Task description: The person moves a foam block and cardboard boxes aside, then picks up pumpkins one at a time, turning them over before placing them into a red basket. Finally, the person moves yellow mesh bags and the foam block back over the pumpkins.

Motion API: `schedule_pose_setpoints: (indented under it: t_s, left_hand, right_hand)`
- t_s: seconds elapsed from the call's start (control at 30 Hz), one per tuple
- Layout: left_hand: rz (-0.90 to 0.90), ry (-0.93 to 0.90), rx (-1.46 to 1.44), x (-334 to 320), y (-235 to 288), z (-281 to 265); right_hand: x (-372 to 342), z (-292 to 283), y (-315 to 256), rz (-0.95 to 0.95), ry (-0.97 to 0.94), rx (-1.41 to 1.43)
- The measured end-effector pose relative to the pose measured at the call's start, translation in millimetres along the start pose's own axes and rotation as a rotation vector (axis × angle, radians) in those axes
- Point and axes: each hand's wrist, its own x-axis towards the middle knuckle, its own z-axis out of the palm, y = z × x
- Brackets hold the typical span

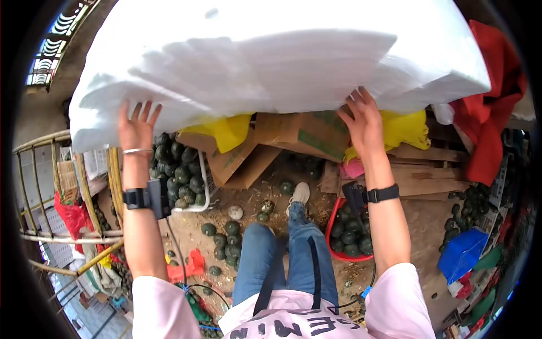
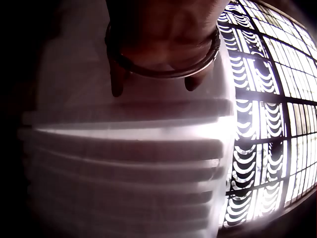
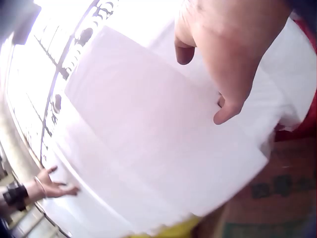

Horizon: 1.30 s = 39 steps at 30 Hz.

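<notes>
A large white plastic-covered bundle [image 1: 271, 62] fills the top of the head view, glossy and creased, with darker bands across it in the left wrist view. At its lower left edge my left hand [image 1: 137, 129] rests with fingers spread, a bracelet at the wrist. My right hand [image 1: 366, 121] lies against its lower right edge, fingers parted. In the right wrist view some of the right hand's fingers [image 3: 229, 113] are hidden behind the hand. Right under the bundle show yellow cloth [image 1: 232, 133] and brown cardboard boxes [image 1: 302, 133].
Dark green squash fill a white crate [image 1: 206, 181] at left and a red tub [image 1: 351, 257] at right; several lie on the floor near my feet. A bamboo railing [image 1: 84, 186] stands at far left. Red cloth [image 1: 485, 101] hangs at right, over wooden boards [image 1: 420, 172].
</notes>
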Motion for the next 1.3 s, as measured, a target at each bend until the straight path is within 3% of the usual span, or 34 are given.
schedule_pose_setpoints:
  t_s: [0.03, 0.1, 0.17, 0.2, 0.27, 0.37, 0.47, 0.53, 0.6, 0.67, 0.7, 0.77, 0.9, 0.97, 1.0, 1.1, 1.17, 1.23, 1.27, 1.3]
  left_hand:
    - [0.035, -0.086, 0.06, -5.2, -20.4, -28.5]
    - [0.032, 0.016, 0.336, -30.2, -64.4, -60.4]
    - [-0.013, -0.037, 0.771, -45.4, -126.7, -114.6]
    - [0.133, -0.107, 1.075, -54.2, -171.8, -145.7]
    - [0.116, -0.167, 1.587, -77.9, -234.0, -178.1]
    - [-0.348, -0.172, 2.013, -89.7, -298.8, -194.3]
    - [-0.185, -0.182, 2.237, -76.8, -343.3, -189.6]
    - [0.02, -0.165, 2.218, -56.5, -367.8, -192.7]
    - [0.184, -0.161, 2.18, -47.4, -392.3, -214.9]
    - [0.369, -0.168, 2.103, -36.9, -409.4, -237.3]
    - [0.372, -0.249, 2.038, -35.2, -405.7, -245.5]
    - [0.391, -0.402, 1.903, -36.6, -373.8, -252.6]
    - [0.202, -0.695, 1.911, -58.9, -296.3, -243.9]
    - [0.237, -0.707, 1.843, -73.9, -276.6, -255.7]
    - [0.405, -0.691, 1.626, -86.7, -269.1, -263.2]
    - [0.223, -0.72, 1.611, -151.1, -251.1, -283.4]
    - [-0.06, -0.673, 1.662, -169.9, -233.6, -292.0]
    - [-0.096, -0.435, 1.625, -176.5, -243.3, -315.7]
    - [-0.306, -0.295, 1.487, -172.8, -256.7, -331.4]
    - [-0.326, -0.203, 1.489, -165.6, -272.6, -344.2]
  right_hand:
    - [-6.5, -11.9, 16.9, 0.041, 0.051, -0.171]
    - [-18.3, -33.3, 55.1, 0.105, 0.141, -0.513]
    - [-33.1, -60.8, 104.2, 0.052, 0.05, -0.8]
    - [-41.1, -66.7, 117.2, 0.031, 0.027, -0.905]
    - [-47.0, -78.9, 146.7, -0.018, -0.02, -1.122]
    - [-25.2, -113.8, 177.1, -0.049, 0.045, -1.197]
    - [22.4, -138.9, 187.7, -0.115, 0.045, -1.253]
    - [74.4, -191.2, 202.8, -0.54, -0.141, -1.486]
    - [114.4, -216.8, 192.7, -0.319, -0.181, -1.289]
    - [136.8, -222.3, 162.3, -0.067, -0.156, -1.454]
    - [164.2, -247.5, 155.1, 0.011, -0.098, -1.357]
    - [177.6, -239.0, 141.1, -0.013, -0.074, -1.426]
    - [201.3, -223.4, 125.1, -0.077, -0.052, -1.486]
    - [212.2, -219.4, 115.5, -0.09, -0.041, -1.499]
    - [214.3, -219.9, 112.0, -0.094, -0.034, -1.506]
    - [218.4, -215.8, 99.6, -0.083, -0.028, -1.523]
    - [222.4, -216.9, 90.6, -0.075, -0.021, -1.53]
    - [226.0, -222.5, 89.0, -0.065, -0.022, -1.531]
    - [228.6, -225.3, 87.5, -0.056, -0.018, -1.531]
    - [231.6, -228.6, 84.0, -0.052, -0.024, -1.531]
